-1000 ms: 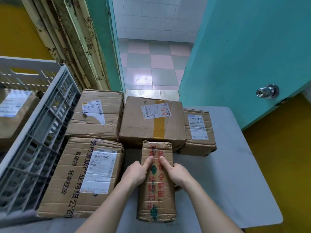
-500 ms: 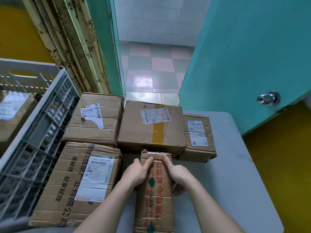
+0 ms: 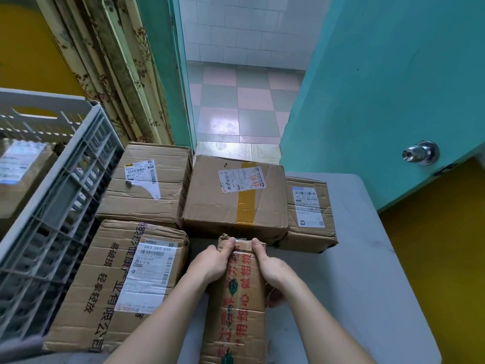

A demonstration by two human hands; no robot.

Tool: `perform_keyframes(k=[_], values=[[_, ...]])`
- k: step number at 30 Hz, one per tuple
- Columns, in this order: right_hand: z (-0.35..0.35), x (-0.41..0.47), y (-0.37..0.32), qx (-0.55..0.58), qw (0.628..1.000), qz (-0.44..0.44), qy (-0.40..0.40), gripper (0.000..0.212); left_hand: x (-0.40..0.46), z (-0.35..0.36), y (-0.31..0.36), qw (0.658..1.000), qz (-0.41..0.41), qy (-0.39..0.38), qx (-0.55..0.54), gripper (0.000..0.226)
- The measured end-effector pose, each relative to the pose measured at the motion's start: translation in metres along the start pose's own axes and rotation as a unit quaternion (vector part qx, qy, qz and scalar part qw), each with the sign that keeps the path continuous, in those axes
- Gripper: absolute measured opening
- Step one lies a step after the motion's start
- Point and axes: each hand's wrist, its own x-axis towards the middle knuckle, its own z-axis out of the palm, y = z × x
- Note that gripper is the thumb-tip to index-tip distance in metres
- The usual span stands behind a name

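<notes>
A long narrow cardboard box [image 3: 240, 308] with red and green print lies lengthwise on the grey table [image 3: 367, 271], its far end almost at the taped box [image 3: 236, 200] behind it. My left hand [image 3: 211, 264] grips its left side near the far end, thumb on top. On the other side my right hand [image 3: 273, 269] holds it the same way, fingers curled down the right face. Both thumbs reach the box's far edge.
A large labelled box [image 3: 123, 285] lies to the left and another box [image 3: 149, 185] behind it. A smaller box [image 3: 309, 214] stands at the right. A grey plastic crate [image 3: 52, 206] holding a parcel fills the left. A teal door [image 3: 380, 88] with a knob [image 3: 420, 152] stands open onto a tiled floor.
Both hands have slid forward along the narrow box toward its far end, and the box has come nearer to me in the picture. The view has tilted slightly downward.
</notes>
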Motion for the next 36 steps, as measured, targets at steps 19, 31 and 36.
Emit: perform_keyframes(k=[19, 31, 36], values=[[0.031, 0.023, 0.065, 0.204, 0.978, 0.009, -0.05, 0.106, -0.05, 0.008, -0.029, 0.98, 0.077, -0.075, -0.164, 0.064], [0.016, 0.001, 0.066, 0.088, 0.982, -0.11, 0.122, 0.099, -0.066, 0.012, -0.022, 0.986, 0.087, 0.007, -0.145, 0.078], [0.02, 0.0, 0.074, 0.057, 0.977, -0.136, 0.155, 0.088, -0.065, 0.015, -0.029, 0.986, 0.07, 0.002, -0.152, 0.088]])
